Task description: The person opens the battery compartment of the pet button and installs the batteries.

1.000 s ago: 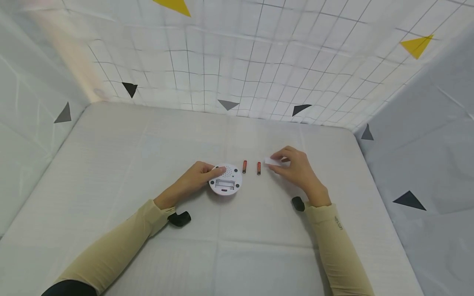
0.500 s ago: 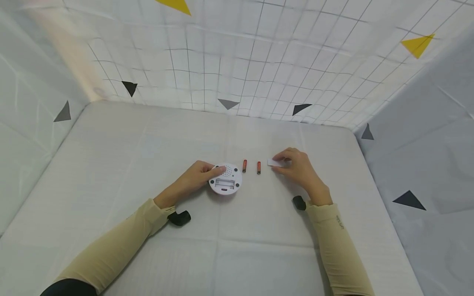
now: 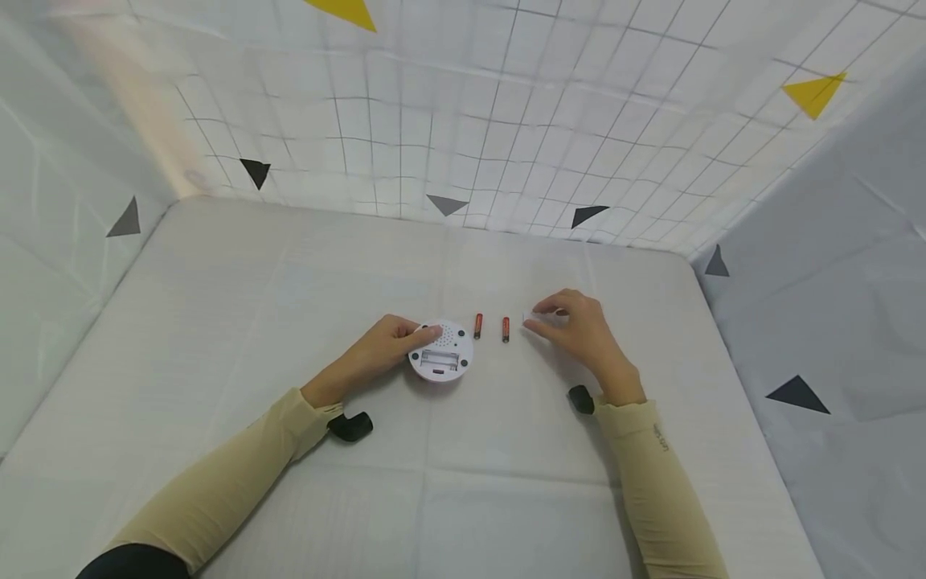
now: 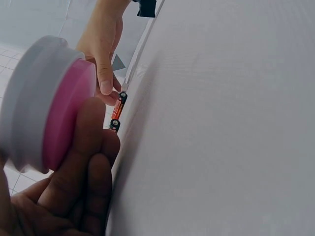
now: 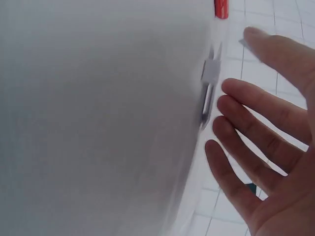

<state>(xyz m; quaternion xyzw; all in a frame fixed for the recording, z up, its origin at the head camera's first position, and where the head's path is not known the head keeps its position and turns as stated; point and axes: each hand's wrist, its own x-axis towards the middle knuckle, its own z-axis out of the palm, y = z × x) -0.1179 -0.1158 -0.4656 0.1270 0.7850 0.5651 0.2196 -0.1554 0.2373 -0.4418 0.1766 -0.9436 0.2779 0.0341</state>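
My left hand (image 3: 387, 342) grips a round white device (image 3: 452, 339), thumb on top and fingers beneath. Its upturned face has speaker holes, small dark feet and an open battery compartment (image 3: 439, 359) with no batteries in it. From the left wrist view, its underside shows a pink dome (image 4: 69, 118). My right hand (image 3: 581, 331) hovers low to the right with fingers spread. Just off its fingertips a small white battery cover (image 5: 211, 71) lies on the table, mostly hidden by the hand in the head view.
Between the device and my right hand, two red-and-black batteries, one nearer the device (image 3: 478, 326) and one nearer the cover (image 3: 506, 330), lie on the white table (image 3: 325, 498). A white gridded sheet (image 3: 405, 153) hangs behind the table's far edge.
My right hand's fingers pinched the white cover earlier; they have now let go of it and shifted very slightly. The left hand and the device stay where they were.
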